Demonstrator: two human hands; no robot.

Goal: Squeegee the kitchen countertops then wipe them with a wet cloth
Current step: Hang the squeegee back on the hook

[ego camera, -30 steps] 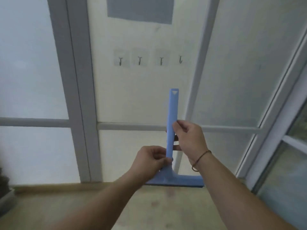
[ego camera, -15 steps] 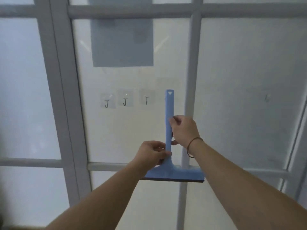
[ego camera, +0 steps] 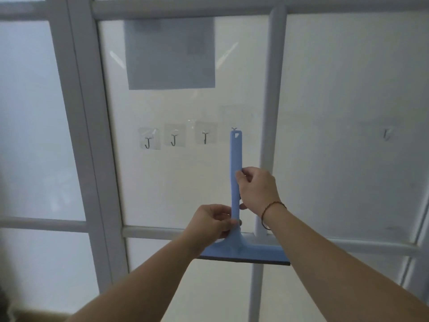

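Two hands: both grip the blue squeegee (ego camera: 236,173)
Left hand (ego camera: 212,220): pinches the handle's base
Right hand (ego camera: 257,190): clasps mid-handle
Hooks (ego camera: 173,139): handle tip at the fourth

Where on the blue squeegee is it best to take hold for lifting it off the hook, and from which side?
Grip the blue squeegee on its long flat handle, around the middle, coming from the right as the right hand does. The handle stands upright against the frosted glass panel, narrow enough to pinch. The left hand steadies the neck above the wide blade. The hanging hole at the top should probably stay free at the hook.
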